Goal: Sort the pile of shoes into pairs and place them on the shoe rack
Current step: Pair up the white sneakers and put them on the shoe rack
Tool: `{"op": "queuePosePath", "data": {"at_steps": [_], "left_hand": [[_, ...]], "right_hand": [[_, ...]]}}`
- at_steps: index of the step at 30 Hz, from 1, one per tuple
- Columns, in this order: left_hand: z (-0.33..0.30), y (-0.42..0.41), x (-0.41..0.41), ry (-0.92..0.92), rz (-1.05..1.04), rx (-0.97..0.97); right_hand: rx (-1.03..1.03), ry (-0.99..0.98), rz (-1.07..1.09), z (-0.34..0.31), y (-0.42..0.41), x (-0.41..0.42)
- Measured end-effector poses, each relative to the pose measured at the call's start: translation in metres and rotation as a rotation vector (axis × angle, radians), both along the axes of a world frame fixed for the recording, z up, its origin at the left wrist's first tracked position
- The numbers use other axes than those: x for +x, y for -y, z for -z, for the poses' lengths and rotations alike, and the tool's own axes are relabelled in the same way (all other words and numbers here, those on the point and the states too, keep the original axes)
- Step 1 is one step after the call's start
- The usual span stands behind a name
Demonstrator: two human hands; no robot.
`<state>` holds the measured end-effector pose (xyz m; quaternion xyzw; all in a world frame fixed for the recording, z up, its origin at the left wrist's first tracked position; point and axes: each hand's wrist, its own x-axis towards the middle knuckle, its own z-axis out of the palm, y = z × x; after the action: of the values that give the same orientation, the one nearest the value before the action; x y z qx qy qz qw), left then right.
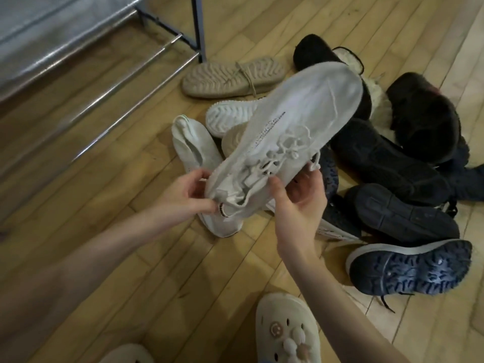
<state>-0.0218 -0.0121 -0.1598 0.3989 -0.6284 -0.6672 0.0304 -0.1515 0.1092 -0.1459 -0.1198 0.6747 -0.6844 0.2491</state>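
I hold a pale grey knit sneaker in the air over the shoe pile, toe pointing away to the upper right. My left hand pinches its heel collar. My right hand cups it from below near the laces. A matching pale sneaker lies on the floor under my left hand. A white-soled shoe and a beige shoe, sole up, lie behind it. Dark boots and dark blue sneakers lie heaped at the right. The metal shoe rack stands at the upper left.
The floor is light wood planks. I wear cream clogs with charms, seen at the bottom edge. The rack's dark frame leg stands just behind the beige shoe.
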Motion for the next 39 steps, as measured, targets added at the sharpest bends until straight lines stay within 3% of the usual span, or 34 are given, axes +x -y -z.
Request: {"op": "queuePosePath", "data": {"at_steps": [4,7,10,12,17,21,29,39], "left_hand": [[-0.003,0.004,0.025,-0.096,-0.176,0.131],[-0.001,0.007,0.049,-0.123,-0.316,0.204],[0.005,0.009,0.067,-0.16,-0.405,0.316],[0.007,0.011,0.075,-0.18,-0.475,0.364],[0.003,0.019,0.085,-0.191,-0.527,0.317],[0.001,0.02,0.086,-0.186,-0.547,0.302],[0.004,0.012,0.09,-0.204,-0.511,0.353],[0.002,0.006,0.088,-0.204,-0.48,0.359]], "right_hand": [[-0.013,-0.067,-0.248,-0.003,0.02,0.002],[0.138,-0.123,-0.324,0.0,0.032,-0.008],[0.409,-0.621,-0.257,0.011,0.038,-0.029],[0.561,-0.956,-0.324,0.015,0.049,-0.047],[0.902,-1.2,-0.904,0.01,0.079,-0.08],[0.973,-1.258,-0.958,0.01,0.077,-0.078],[0.824,-1.323,-0.702,-0.008,0.04,-0.068],[0.712,-1.149,-0.567,0.03,-0.025,-0.044]]}}
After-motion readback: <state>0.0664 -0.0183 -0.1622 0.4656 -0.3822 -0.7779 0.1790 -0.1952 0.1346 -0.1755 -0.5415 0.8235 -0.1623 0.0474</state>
